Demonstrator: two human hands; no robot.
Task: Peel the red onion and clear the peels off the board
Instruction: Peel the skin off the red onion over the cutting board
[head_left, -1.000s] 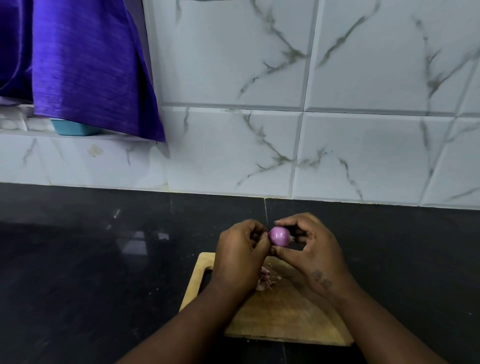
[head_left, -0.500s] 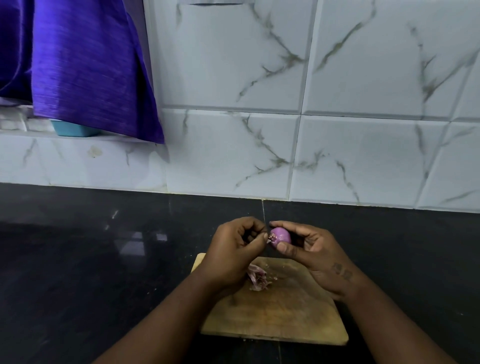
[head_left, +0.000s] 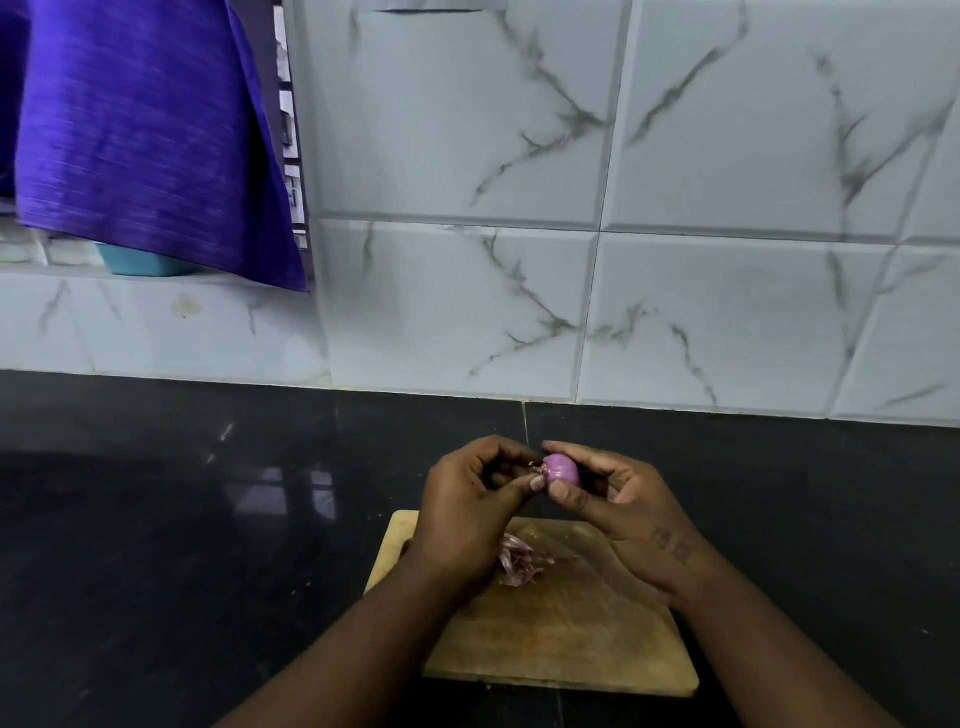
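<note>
A small, shiny purple red onion (head_left: 562, 468) is held above the far edge of the wooden cutting board (head_left: 561, 639). My right hand (head_left: 618, 509) grips it between thumb and fingers. My left hand (head_left: 470, 514) pinches a scrap of skin at the onion's left end with thumb and forefinger. A small heap of pale pink peels (head_left: 517, 561) lies on the board just below my left hand, partly hidden by it.
The board rests on a black polished countertop (head_left: 182, 545) backed by a white marble-look tile wall (head_left: 675, 260). A purple cloth (head_left: 145, 130) hangs at the upper left over a ledge with a small teal container (head_left: 140, 265).
Both hands have lifted slightly away from the board with the onion. The left thumb and forefinger have shifted onto the skin at the onion's left end.
</note>
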